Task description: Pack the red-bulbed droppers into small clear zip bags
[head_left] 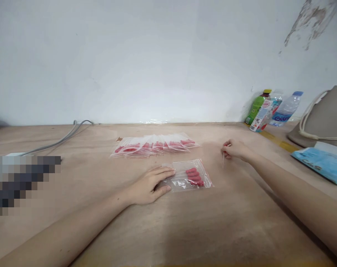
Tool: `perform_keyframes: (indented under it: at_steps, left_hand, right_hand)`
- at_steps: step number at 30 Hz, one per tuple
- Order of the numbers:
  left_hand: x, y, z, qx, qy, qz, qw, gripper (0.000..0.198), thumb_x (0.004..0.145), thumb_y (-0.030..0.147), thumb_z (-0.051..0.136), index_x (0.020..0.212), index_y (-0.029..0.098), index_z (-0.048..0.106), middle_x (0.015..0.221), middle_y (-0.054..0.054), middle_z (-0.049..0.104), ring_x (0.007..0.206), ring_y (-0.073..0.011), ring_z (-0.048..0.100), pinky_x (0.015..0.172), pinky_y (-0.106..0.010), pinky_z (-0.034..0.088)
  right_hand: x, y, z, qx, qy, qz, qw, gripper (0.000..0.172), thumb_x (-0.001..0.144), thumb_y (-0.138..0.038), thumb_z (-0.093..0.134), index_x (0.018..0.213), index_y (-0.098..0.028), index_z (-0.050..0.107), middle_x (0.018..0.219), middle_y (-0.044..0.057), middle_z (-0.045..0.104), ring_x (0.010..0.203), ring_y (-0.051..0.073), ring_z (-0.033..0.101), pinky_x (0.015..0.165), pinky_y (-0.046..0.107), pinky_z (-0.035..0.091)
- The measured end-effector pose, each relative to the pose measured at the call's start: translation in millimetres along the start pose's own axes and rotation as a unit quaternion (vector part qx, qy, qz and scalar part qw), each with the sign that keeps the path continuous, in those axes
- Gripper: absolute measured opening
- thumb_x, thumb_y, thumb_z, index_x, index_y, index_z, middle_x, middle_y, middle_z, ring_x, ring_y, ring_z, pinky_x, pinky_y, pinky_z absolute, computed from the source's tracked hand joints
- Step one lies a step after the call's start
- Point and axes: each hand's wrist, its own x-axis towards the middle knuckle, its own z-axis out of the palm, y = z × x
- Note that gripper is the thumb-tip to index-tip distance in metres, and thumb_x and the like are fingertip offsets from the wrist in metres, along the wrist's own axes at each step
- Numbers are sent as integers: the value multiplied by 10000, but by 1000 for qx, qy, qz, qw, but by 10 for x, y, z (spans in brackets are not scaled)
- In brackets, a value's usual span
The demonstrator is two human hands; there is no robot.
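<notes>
A clear zip bag [182, 187] lies flat on the wooden table, with several red-ended thin sticks [194, 177] side by side inside it. My left hand [152, 185] rests on the bag's left end, fingers stretched out and thumb apart. To the right of the bag, my right hand [233, 149] pinches a thin white stick [223, 159] just above the table. Some red shows between its fingertips; the stick's upper end is mostly hidden. Behind the bag, several similar zip bags [154, 145] with red contents overlap in a fanned row.
Against the wall at the back right lean a green bottle [254, 109], a carton [260, 116] and a clear water bottle [286, 110]. Nearer are a grey bag [328, 115] and a blue packet [318, 163]. A grey cable [60, 141] crosses the left side, near a blurred-out area.
</notes>
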Motion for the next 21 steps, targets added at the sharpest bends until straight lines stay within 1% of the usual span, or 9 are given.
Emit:
perform_keyframes:
  at_steps: [2,4,5,6,9,11,15,19,21]
  left_hand:
    - [2,1,-1,2,-1,-2,1000,448,881,323,449,1312,212,394,1327,-69,449,1227,-225,395,1044,-436,293]
    - [5,0,-3,5,-3,-2,1000,448,884,326,445,1315,215,390,1328,-67,448,1228,-223,394,1050,-440,280]
    - [7,1,-5,6,-4,-2,1000,449,884,325,444,1316,214,388,1328,-67,448,1229,-222,394,1053,-441,275]
    - [9,4,-7,8,-5,-1,1000,450,884,324,444,1316,212,386,1328,-68,449,1230,-221,393,1053,-441,274]
    - [13,16,-16,8,-5,0,1000,452,881,323,447,1315,209,387,1322,-74,455,1224,-224,401,1047,-441,285]
    - [12,22,-18,8,-4,-1,1000,450,881,323,447,1313,210,390,1321,-76,456,1223,-225,404,1046,-442,286]
    - [3,13,-11,7,-3,-1,1000,450,884,325,445,1317,221,382,1326,-67,449,1230,-222,393,1051,-444,278]
    - [-6,-4,-1,-3,-3,-3,1000,468,883,316,452,1333,237,353,1341,-67,429,1239,-222,381,1045,-442,289]
    - [-10,-5,-1,-11,1,-11,1000,493,880,323,458,1348,243,323,1374,-68,383,1258,-225,352,1044,-437,293]
  right_hand:
    - [-118,-47,12,137,-21,38,990,148,658,-67,575,644,-187,489,524,19,592,494,134,578,512,270,504]
    - [-253,-114,58,289,-36,78,953,154,677,-62,562,708,-187,479,567,13,603,479,99,561,492,221,499]
    - [-321,-148,89,346,-37,89,933,160,676,-61,563,726,-188,479,577,10,603,474,92,556,478,205,494]
    - [-386,-178,120,379,-34,90,921,162,677,-66,564,736,-191,480,583,7,601,472,88,554,463,195,491]
    - [-532,-238,195,428,-23,89,899,149,687,-92,560,745,-206,483,588,-4,590,470,93,556,441,195,494]
    - [-582,-251,224,453,-14,100,886,144,697,-86,535,745,-209,478,581,-6,583,460,88,551,445,192,496]
    - [-631,-233,286,484,-1,120,867,162,706,-64,519,751,-211,466,599,-3,588,486,86,568,495,196,524]
    - [-711,-195,392,493,-45,118,861,190,682,-85,606,739,-208,473,667,4,618,620,116,628,623,240,562]
    - [-756,-181,430,483,-82,102,866,218,657,-112,663,759,-202,492,699,2,635,640,114,633,622,227,557]
